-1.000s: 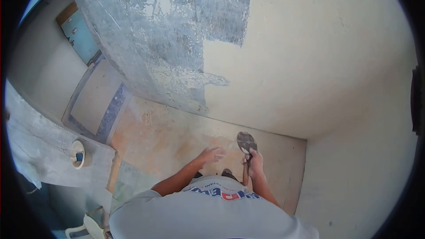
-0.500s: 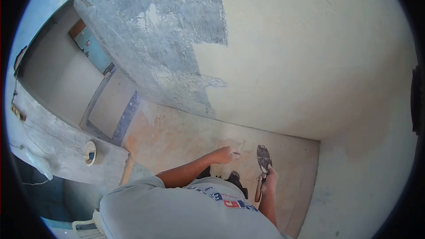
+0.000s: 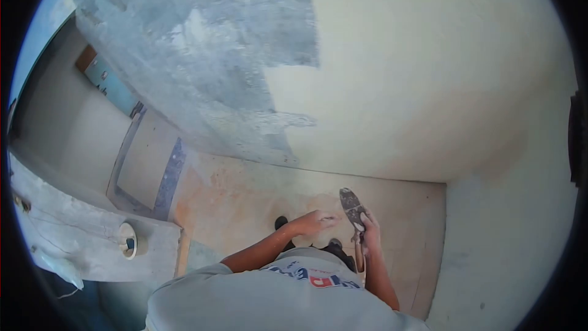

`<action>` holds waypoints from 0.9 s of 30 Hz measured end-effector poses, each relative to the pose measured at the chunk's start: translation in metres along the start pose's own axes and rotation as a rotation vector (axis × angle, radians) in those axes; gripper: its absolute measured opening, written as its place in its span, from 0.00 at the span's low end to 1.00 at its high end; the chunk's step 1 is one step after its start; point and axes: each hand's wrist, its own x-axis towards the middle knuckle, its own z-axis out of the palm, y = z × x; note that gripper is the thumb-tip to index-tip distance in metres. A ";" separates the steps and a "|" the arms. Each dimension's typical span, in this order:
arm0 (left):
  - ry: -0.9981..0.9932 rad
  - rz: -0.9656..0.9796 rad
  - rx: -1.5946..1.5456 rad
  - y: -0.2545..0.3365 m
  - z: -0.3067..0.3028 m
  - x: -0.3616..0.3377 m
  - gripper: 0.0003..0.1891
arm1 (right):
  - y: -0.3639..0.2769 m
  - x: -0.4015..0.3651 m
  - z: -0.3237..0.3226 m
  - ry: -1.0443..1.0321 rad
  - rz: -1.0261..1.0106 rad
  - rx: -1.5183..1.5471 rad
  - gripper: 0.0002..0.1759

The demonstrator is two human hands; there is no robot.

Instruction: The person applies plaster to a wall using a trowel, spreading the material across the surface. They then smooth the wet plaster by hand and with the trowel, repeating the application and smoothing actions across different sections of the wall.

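Note:
My right hand (image 3: 371, 233) grips a trowel (image 3: 351, 205) with a dark, rounded blade smeared with pale filler. The blade points up and to the left, and a brown handle shows below the fingers. To its left, a short way off, is my left hand (image 3: 315, 222), its fingers drawn together and whitened at the tips. Whether anything small lies in those fingers is hidden. Both hands are in front of my shirt, above the floor.
Ahead stands a wall with bare grey-blue patches (image 3: 202, 55) and a smooth cream coating (image 3: 429, 73). A white bucket (image 3: 129, 241) sits on a grey ledge (image 3: 159, 251) at left, with thin wires nearby. A doorway opens at far left. The tiled floor (image 3: 233, 196) is stained orange.
My right hand has brought the trowel left and slightly up, closer to my left hand. My left hand has dropped slightly. The view has shifted, and a dark shoe now shows beside the left forearm.

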 end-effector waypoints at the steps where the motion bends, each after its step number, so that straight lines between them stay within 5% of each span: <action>1: 0.019 -0.009 -0.007 -0.004 -0.013 -0.008 0.22 | 0.000 0.002 0.016 -0.032 0.007 -0.021 0.23; 7: 0.050 -0.091 -0.297 -0.006 -0.105 -0.037 0.24 | 0.006 0.034 0.129 -0.138 -0.011 0.090 0.24; 9: 0.160 -0.196 -0.896 -0.021 -0.129 -0.050 0.30 | 0.027 0.065 0.160 -0.194 0.044 0.126 0.24; 13: 0.190 -0.078 -0.900 -0.023 -0.191 -0.075 0.36 | 0.031 0.086 0.260 -0.265 -0.092 0.069 0.23; 15: 0.423 -0.116 -0.891 -0.023 -0.221 -0.083 0.32 | 0.040 0.094 0.297 -0.201 -0.146 -0.014 0.25; 16: 0.386 -0.127 -0.875 -0.024 -0.228 -0.086 0.32 | 0.051 0.105 0.313 -0.199 -0.300 -0.003 0.25; 19: 0.734 0.047 -1.055 -0.022 -0.246 -0.085 0.25 | 0.068 0.119 0.336 -0.188 -0.428 -0.230 0.20; 23: 0.813 0.141 -1.023 -0.008 -0.253 -0.075 0.20 | 0.044 0.105 0.353 -0.092 -0.461 -0.330 0.15; 27: 0.691 0.113 -0.831 -0.007 -0.256 -0.043 0.19 | 0.019 0.130 0.345 0.096 -0.530 -0.301 0.13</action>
